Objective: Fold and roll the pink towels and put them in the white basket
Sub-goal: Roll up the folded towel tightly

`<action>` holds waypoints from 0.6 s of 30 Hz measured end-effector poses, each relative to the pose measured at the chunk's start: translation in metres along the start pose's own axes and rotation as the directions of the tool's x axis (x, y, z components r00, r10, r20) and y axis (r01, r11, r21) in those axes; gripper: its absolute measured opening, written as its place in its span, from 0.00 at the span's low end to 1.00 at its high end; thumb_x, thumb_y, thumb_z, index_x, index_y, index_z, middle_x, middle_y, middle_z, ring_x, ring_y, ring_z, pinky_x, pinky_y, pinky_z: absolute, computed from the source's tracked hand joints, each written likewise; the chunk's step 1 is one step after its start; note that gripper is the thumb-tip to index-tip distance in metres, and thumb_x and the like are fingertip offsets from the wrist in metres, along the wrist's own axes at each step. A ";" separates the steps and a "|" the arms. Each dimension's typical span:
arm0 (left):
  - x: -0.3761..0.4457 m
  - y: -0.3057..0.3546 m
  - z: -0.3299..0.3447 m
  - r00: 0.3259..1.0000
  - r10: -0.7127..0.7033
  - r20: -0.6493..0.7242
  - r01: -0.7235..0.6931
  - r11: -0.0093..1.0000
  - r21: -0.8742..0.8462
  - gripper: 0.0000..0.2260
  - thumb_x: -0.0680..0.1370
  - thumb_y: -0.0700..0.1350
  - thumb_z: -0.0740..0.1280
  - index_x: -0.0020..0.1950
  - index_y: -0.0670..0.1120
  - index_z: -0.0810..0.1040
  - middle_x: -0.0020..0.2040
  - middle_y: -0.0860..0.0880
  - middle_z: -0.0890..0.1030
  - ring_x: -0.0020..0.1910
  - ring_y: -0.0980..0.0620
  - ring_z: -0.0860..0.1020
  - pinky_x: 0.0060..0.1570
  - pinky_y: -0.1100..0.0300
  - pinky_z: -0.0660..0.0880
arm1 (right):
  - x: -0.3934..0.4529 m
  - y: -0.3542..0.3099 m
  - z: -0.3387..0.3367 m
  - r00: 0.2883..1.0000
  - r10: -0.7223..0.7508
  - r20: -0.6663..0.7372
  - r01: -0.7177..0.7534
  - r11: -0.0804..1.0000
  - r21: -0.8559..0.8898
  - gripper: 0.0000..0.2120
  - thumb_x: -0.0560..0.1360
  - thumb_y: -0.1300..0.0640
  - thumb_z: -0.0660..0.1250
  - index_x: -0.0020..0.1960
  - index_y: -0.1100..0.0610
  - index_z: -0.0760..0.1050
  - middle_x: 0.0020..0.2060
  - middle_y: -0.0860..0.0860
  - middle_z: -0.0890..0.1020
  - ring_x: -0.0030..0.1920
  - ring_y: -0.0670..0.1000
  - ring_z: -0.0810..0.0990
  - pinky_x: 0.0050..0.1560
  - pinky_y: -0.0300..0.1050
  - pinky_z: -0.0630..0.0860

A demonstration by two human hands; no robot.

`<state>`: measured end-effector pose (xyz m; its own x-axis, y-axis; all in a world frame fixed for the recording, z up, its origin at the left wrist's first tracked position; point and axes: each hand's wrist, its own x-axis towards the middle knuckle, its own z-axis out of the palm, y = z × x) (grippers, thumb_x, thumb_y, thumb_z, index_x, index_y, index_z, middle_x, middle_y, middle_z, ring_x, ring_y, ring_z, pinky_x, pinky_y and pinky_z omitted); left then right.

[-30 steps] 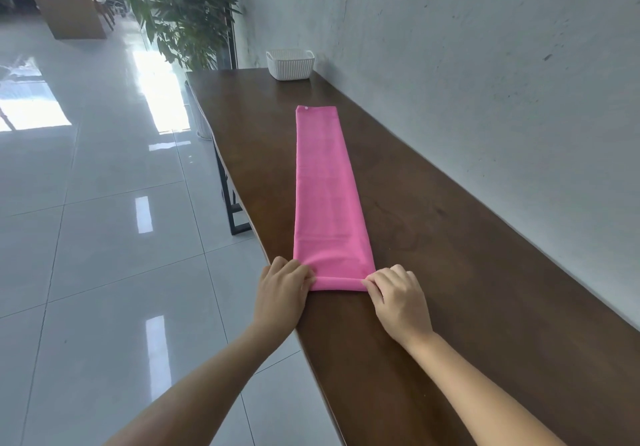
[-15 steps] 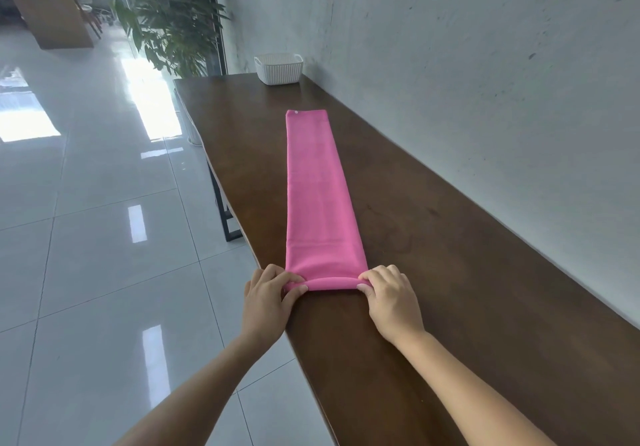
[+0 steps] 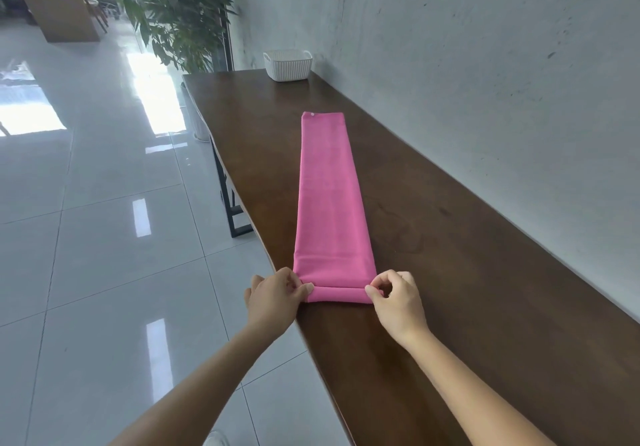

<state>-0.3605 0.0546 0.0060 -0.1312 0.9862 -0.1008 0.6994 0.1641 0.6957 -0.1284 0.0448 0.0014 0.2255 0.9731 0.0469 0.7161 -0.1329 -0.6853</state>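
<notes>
Left hand and right hand each pinch an end of the roll starting at the towel, near the table's front edge; soft, limp cloth, likely needs even pressure at both ends.

Both arms reach forward. The left hand pinches the towel's near rolled end at its left corner; the right hand pinches its right corner.
</notes>
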 end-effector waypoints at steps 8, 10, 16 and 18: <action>-0.006 -0.010 0.017 0.887 0.401 -0.231 -0.348 0.907 0.238 0.08 0.80 0.50 0.69 0.42 0.51 0.77 0.41 0.56 0.75 0.45 0.49 0.70 0.51 0.51 0.70 | -0.010 0.016 0.006 0.812 -0.561 -0.161 0.438 0.768 -0.467 0.10 0.79 0.50 0.69 0.41 0.53 0.80 0.38 0.45 0.80 0.40 0.51 0.75 0.40 0.47 0.70; -0.011 -0.021 0.021 0.819 0.521 -0.241 -0.444 0.841 0.310 0.07 0.81 0.50 0.66 0.44 0.51 0.77 0.43 0.55 0.75 0.44 0.49 0.71 0.50 0.50 0.72 | -0.015 0.024 0.004 0.763 -0.632 -0.137 0.497 0.708 -0.502 0.12 0.80 0.47 0.65 0.46 0.53 0.82 0.42 0.45 0.82 0.44 0.51 0.77 0.43 0.47 0.72; -0.013 -0.038 0.019 0.828 0.535 -0.166 -0.475 0.828 0.299 0.09 0.79 0.57 0.66 0.56 0.55 0.79 0.52 0.57 0.76 0.51 0.52 0.73 0.56 0.54 0.70 | -0.017 0.030 0.000 0.783 -0.617 -0.084 0.522 0.724 -0.452 0.09 0.75 0.53 0.74 0.54 0.55 0.85 0.49 0.47 0.82 0.50 0.50 0.79 0.47 0.46 0.79; -0.009 -0.032 0.017 0.863 0.484 -0.146 -0.435 0.857 0.277 0.08 0.79 0.56 0.69 0.54 0.55 0.79 0.50 0.57 0.75 0.50 0.51 0.73 0.55 0.53 0.70 | -0.014 0.026 0.003 0.837 -0.543 -0.070 0.473 0.781 -0.408 0.11 0.72 0.54 0.78 0.53 0.54 0.83 0.48 0.47 0.80 0.49 0.50 0.79 0.47 0.46 0.79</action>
<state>-0.3697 0.0407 -0.0274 0.1234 0.9272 0.3536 0.8508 -0.2823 0.4432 -0.1149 0.0279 -0.0187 -0.1539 0.8736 0.4618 0.9355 0.2793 -0.2166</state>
